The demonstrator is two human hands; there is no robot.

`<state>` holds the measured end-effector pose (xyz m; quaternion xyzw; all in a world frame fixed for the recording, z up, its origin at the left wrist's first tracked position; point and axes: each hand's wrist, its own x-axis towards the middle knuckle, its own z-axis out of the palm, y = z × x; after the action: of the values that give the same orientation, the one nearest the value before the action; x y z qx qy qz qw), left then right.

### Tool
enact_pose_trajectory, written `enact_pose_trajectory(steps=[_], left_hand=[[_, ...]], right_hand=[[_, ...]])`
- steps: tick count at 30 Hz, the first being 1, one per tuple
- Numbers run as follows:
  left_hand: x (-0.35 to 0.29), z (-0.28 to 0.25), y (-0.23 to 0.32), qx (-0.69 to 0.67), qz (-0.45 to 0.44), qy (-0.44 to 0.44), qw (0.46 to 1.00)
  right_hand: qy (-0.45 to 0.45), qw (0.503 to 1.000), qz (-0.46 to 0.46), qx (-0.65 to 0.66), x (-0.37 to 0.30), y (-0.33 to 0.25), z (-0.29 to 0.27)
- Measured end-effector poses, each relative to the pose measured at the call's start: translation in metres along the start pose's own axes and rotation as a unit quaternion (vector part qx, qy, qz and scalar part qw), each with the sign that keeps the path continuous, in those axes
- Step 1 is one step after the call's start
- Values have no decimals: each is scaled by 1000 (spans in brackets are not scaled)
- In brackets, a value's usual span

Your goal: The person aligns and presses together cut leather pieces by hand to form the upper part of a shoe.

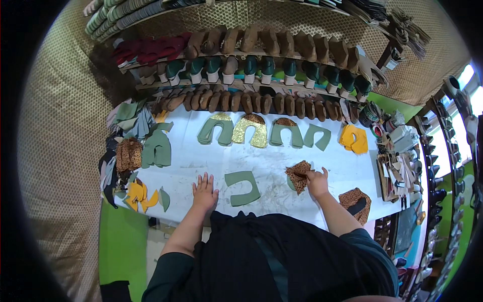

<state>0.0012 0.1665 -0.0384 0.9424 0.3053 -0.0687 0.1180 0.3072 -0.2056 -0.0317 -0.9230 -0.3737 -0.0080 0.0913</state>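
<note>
My left hand [204, 192] lies flat on the white table with its fingers spread, just left of a green U-shaped cut piece [254, 187]. The fingers of my right hand [317, 182] pinch the edge of a leopard-print fabric piece [300, 173], which is bunched and partly lifted. Beneath it, part of a green piece [291, 183] shows. Close to my right forearm rests another leopard-print piece [363, 198] with a small black piece [357, 206] on top.
Along the table's back stand U-shaped green pieces [205, 133], gold glitter ones [259, 137] and yellow pieces [353, 140]. Fabric scraps [130, 151] pile up at the left edge. Behind, shelves hold rows of brown shoe lasts [249, 39]. Tools and cut strips [395, 173] crowd the right edge.
</note>
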Motion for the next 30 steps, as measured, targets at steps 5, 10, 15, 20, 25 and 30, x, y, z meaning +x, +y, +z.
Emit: enact_pose_trajectory(steps=[5,10,15,20,25,30], left_hand=[[-5,2,-2,7,12,-5,1000],[-5,0,1,-13,0,0,1000],[6,-10,45,-42,-27,13,999],[22,-18,130,-30,209,-49,976],[44,-31,215,45,281,-173,943],[51,-22,264,24,380,-78,921]], right_hand=[[51,999,0,11,2,-1,4],[23,999,-43,5,0,-8,-8],[33,997,-70,2,1,-13,-12],[48,996,-79,-2,-1,-8,-3],[31,996,-78,8,0,-4,-10],[13,996,-77,36,4,3,-18]])
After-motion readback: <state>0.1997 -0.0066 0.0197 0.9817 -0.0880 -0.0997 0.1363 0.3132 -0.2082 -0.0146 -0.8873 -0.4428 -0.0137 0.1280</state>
